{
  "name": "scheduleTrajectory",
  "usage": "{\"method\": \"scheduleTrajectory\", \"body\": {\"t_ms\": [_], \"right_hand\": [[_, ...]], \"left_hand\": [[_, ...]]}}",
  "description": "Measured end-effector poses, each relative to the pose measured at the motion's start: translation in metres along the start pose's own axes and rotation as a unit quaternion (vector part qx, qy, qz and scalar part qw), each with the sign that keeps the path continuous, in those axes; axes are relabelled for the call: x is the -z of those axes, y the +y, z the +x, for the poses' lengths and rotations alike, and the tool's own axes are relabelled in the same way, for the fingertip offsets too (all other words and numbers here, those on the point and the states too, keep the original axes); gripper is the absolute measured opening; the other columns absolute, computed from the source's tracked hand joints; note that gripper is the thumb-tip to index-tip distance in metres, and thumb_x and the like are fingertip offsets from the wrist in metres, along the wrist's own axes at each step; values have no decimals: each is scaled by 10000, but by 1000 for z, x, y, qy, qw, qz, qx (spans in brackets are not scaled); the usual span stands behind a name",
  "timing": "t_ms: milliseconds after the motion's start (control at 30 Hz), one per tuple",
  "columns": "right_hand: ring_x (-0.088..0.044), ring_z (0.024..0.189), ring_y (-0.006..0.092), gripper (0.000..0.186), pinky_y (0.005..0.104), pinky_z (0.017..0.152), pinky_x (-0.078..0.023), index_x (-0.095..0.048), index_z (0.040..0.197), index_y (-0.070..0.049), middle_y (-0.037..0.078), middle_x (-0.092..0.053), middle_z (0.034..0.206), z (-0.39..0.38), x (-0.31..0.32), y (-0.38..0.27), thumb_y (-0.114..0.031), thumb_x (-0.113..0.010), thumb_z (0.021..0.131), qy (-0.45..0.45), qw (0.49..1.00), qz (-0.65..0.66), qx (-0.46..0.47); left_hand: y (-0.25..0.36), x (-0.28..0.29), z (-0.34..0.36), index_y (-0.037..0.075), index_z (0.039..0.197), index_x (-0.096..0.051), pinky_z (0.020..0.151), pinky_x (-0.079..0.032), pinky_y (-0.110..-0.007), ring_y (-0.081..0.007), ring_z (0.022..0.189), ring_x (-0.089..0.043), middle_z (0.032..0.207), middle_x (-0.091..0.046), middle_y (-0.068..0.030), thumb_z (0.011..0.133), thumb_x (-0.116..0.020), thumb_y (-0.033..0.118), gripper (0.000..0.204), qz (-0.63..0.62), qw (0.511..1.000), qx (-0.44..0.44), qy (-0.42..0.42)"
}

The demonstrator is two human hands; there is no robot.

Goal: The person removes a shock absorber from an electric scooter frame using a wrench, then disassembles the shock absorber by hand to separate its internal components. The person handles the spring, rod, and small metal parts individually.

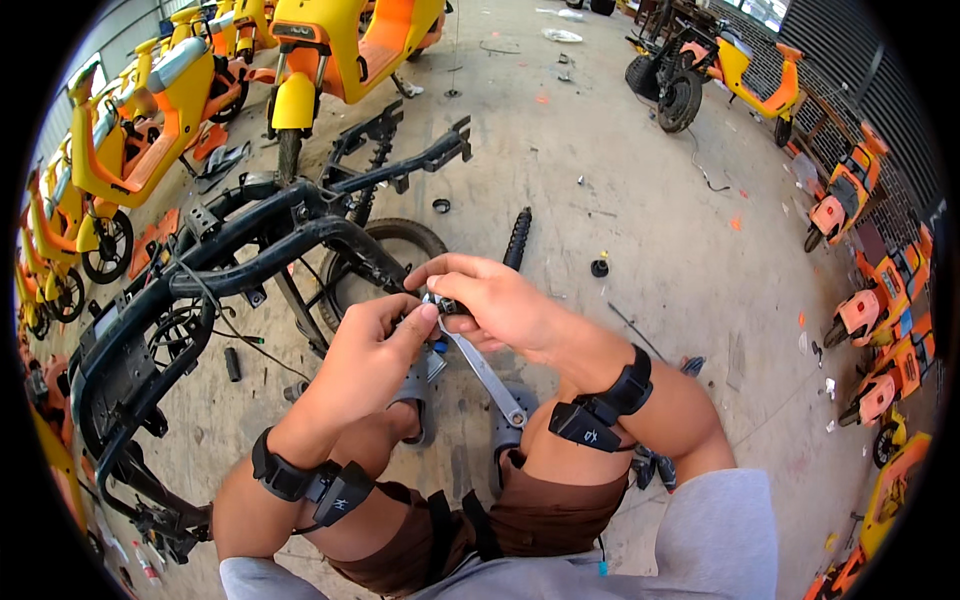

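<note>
Frame (270,240), black and bare, stands as the landmark, and both hands work just off its right side. There the left hand (365,350) has thumb and forefinger pinched narrow at a small dark part (446,304), while the right hand (490,305) curls around the same part from the side farther from the frame, its fingers drawn in close. The fingers cover most of the part, so its exact shape cannot be told. A silver wrench (482,372) slants from beneath the fingertips, its ring end lower and farther from the frame; which hand bears it I cannot tell.

A spoked wheel (408,232) shows at the frame's right side, partly behind it and the hands. Right of the frame, a black shock (518,238) lies on the floor (660,220), beyond the right hand. A dark ring (441,205) lies nearer the frame than the shock, and a black cup (599,267) farther off to the right. Below the frame's main bar lies a short black tube (232,364).

Yellow scooters (140,160) crowd to the left of the frame and beyond it; another scooter (750,75) stands well apart, far to the right.
</note>
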State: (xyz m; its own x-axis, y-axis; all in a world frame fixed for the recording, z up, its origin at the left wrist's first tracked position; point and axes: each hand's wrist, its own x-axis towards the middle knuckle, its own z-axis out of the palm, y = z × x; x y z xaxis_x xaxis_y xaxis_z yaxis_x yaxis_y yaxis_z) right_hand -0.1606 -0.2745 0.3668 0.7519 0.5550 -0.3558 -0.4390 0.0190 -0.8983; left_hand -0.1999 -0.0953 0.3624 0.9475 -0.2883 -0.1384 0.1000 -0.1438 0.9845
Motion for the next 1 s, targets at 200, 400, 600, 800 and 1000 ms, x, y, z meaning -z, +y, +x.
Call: {"method": "scheduleTrajectory", "body": {"t_ms": [200,400,600,800,1000], "right_hand": [[-478,627,61,255,246,557,-391,-599,1092,-26,0,-562,721,11,1,11,-230,-489,985,7,984,-121,134],[-514,745,75,255,239,650,-428,-523,1163,9,26,-559,838,10,-3,19,-175,-441,1007,39,963,-179,200],[-321,499,26,240,218,426,-237,-529,1142,-55,-41,-407,632,-3,-12,-2,-229,-459,992,24,999,-17,-17],[-346,464,39,262,210,414,-269,-533,1172,-43,-29,-445,632,3,-5,2,-220,-472,989,-5,1000,-23,21],[-380,454,50,289,206,412,-301,-537,1197,-25,-10,-480,644,7,-9,12,-217,-429,1009,16,983,-95,156]], "left_hand": [[12,8,0,25,849,-549,414,-164,-216,-21,460,-214,567,-299,89,1024,-492,286,319,-164,978,129,-28],[5,10,2,16,881,-582,422,-209,-223,-26,486,-264,590,-357,76,1017,-505,275,302,-160,977,120,-72],[2,7,-1,-23,984,-621,436,-325,-236,-38,523,-403,632,-503,24,1002,-526,220,261,51,998,-8,-35],[8,6,-4,-20,950,-619,412,-307,-237,-45,474,-380,593,-478,27,1007,-525,253,294,19,1000,9,-18],[7,12,1,-9,908,-588,399,-268,-214,-26,455,-307,572,-376,69,1015,-516,265,302,-80,992,85,-51]]}}
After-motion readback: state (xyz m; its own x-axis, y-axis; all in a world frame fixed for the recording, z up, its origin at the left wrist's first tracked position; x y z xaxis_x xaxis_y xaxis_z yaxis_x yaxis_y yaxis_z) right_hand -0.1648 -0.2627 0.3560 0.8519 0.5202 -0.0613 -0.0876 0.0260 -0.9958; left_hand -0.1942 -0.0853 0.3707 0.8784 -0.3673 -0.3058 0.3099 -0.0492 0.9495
